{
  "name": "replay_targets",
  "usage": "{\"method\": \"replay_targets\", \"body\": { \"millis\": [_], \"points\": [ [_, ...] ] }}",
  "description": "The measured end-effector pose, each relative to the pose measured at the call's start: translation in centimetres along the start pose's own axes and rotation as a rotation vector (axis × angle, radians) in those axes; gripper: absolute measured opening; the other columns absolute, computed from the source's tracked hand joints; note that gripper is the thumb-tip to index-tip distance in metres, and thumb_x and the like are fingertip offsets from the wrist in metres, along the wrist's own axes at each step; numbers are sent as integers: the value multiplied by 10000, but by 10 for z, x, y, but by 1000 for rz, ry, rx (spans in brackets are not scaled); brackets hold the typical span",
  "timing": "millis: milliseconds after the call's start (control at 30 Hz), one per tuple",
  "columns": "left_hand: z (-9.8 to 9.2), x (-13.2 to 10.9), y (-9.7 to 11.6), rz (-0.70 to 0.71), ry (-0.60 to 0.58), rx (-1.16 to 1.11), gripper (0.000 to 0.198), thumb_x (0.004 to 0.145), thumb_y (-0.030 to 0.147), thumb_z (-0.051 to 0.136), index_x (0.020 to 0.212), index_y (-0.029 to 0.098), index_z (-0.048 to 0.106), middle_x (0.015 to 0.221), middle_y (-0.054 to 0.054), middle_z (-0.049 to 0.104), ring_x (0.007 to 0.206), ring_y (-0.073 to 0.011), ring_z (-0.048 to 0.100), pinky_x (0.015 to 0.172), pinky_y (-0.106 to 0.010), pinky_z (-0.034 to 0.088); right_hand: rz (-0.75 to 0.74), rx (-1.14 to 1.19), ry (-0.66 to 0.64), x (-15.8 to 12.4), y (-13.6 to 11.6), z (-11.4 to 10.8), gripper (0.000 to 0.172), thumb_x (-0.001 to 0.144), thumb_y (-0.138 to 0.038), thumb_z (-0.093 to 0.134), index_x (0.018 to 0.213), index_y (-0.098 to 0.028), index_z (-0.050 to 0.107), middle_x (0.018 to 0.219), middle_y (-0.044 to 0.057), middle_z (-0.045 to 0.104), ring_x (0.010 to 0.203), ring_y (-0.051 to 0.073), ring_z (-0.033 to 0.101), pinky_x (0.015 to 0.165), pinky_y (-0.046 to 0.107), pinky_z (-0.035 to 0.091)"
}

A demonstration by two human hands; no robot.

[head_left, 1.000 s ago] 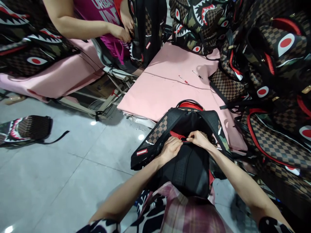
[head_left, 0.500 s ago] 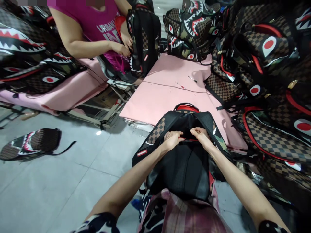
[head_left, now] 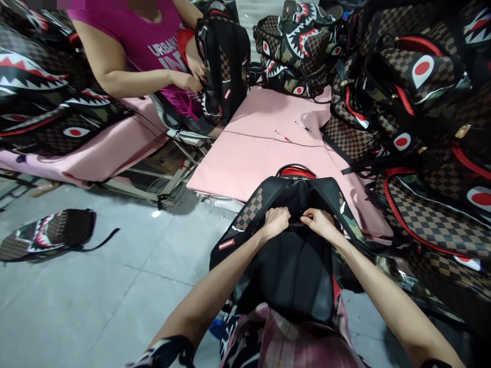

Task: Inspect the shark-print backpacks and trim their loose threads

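A black backpack [head_left: 286, 276] leans between my lap and the table edge, its back panel towards me. Its shoulder straps, with brown checkered and camouflage parts, spread to both sides. My left hand [head_left: 276, 222] is closed on the edge of a dark opening across the upper back panel. On the other side of that opening, my right hand [head_left: 318, 224] pinches the same edge with thumb and forefinger. A thin red line shows between the hands. The fingertips are partly hidden, so a zipper pull cannot be made out. Red lining [head_left: 297, 171] shows at the backpack's top.
A pink-covered table [head_left: 245, 158] lies ahead, with two pens [head_left: 283, 136] on it. Shark-print backpacks are piled at the right [head_left: 441, 204], back [head_left: 297, 51] and left [head_left: 34, 97]. A co-worker [head_left: 153, 56] handles another backpack [head_left: 224, 66]. One bag piece [head_left: 49, 232] lies on the floor.
My left hand has curled more tightly at the opening, and my right fingers have shifted slightly down along its edge. The view has moved a little; the backpack stays in place.
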State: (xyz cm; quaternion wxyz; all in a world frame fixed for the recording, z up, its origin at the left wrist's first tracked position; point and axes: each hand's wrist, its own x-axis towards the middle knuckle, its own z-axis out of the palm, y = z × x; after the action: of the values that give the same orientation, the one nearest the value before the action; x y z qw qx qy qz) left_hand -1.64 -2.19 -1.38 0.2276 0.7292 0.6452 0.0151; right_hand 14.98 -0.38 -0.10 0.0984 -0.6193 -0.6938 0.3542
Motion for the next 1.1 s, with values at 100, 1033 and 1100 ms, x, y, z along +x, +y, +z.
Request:
{"method": "replay_targets", "body": {
  "millis": [100, 1033, 1100],
  "points": [
    [5, -1, 0, -50, 38, 0, 226, 843, 170, 386, 919, 153, 598, 924, -109, 669, 823, -226, 640, 693, -302, 448, 0, -143, -63, 0, -4, -1, 163, 726, -328, 590, 836, -247, 678, 834, 3, 700, 810, 189, 630, 659, 263, 403],
    [24, -62, -34, 618, 392, -88, 206, 862, 228, 479, 694, 166, 582, 769, -47, 646, 1226, -258, 428, 997, -476, 315, -322, -314, 208, -22, 32, -10, 262, 840, -436, 491, 822, -225, 645, 773, 20, 560, 729, 159, 521, 693, 259, 364],
    [34, -79, -35, 590, 377, -87, 165, 860, 197, 476, 750, 170, 597, 907, -46, 669, 1197, -243, 466, 1035, -505, 271, -296, -310, 260, -20, 32, -11, 268, 829, -452, 498, 826, -223, 637, 766, 18, 556, 722, 160, 510, 691, 261, 356]
  ]
}}
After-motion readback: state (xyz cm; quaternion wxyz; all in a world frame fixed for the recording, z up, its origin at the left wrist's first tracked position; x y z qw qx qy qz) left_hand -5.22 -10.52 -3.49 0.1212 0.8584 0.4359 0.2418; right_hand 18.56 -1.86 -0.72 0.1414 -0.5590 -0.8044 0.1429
